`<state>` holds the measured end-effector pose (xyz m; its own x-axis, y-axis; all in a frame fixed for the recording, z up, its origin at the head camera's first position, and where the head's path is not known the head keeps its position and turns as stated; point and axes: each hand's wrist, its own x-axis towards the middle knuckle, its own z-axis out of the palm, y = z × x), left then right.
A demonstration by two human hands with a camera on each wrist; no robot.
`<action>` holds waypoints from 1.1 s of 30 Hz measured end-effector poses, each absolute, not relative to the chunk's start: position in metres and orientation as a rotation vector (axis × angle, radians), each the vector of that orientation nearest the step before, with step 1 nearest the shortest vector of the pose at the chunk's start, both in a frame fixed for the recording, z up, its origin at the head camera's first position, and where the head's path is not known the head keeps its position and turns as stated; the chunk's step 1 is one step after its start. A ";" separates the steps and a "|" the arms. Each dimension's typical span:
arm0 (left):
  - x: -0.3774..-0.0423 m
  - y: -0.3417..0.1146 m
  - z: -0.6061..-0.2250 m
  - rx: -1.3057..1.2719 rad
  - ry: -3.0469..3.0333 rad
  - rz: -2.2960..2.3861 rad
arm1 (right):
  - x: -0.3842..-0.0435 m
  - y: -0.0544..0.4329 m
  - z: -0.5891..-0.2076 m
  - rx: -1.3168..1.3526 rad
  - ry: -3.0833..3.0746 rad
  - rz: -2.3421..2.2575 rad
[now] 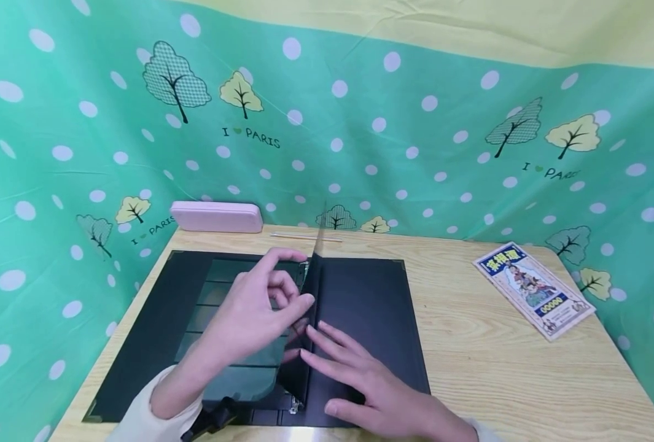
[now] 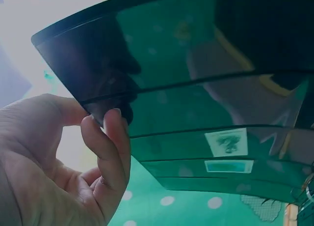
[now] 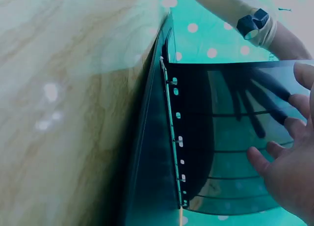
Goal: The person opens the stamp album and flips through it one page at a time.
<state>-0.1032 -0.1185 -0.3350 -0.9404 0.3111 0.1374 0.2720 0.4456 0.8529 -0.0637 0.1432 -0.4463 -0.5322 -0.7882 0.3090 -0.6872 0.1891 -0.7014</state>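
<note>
A black ring binder [image 1: 371, 307] lies spread on the wooden table, with a pocketed page on its left side. Another page [image 1: 314, 288], dark with strips of clear pockets, stands nearly upright over the rings. My left hand [image 1: 255, 307] pinches this page's outer edge between thumb and fingers, as the left wrist view shows. Two small stamp-like pictures [image 2: 228, 142] show in its pockets. My right hand [image 1: 365, 380] is over the binder's right side with fingers spread, its fingertips right at the raised page. Metal rings [image 3: 180, 141] pass through the page's punched holes.
A pink case [image 1: 216, 217] stands at the back left, with a thin stick [image 1: 306, 237] lying beside it. To the right lies a printed packet [image 1: 535, 291] with a blue heading. A dotted green cloth [image 1: 415, 141] hangs behind the table.
</note>
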 end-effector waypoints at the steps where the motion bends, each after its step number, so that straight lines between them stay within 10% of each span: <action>1: -0.103 -0.120 -0.334 0.525 2.652 1.526 | -0.065 0.144 -0.447 -1.452 2.324 -1.275; 33: -0.092 -0.172 -0.336 0.361 2.951 1.299 | -0.154 0.223 -0.492 -0.763 2.852 -0.778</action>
<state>-0.0921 -0.1725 -0.3359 -0.9700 0.1608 0.1822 0.2430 0.6556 0.7149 -0.1543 0.2231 -0.4919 -0.8715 -0.4883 0.0449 -0.4434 0.7458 -0.4972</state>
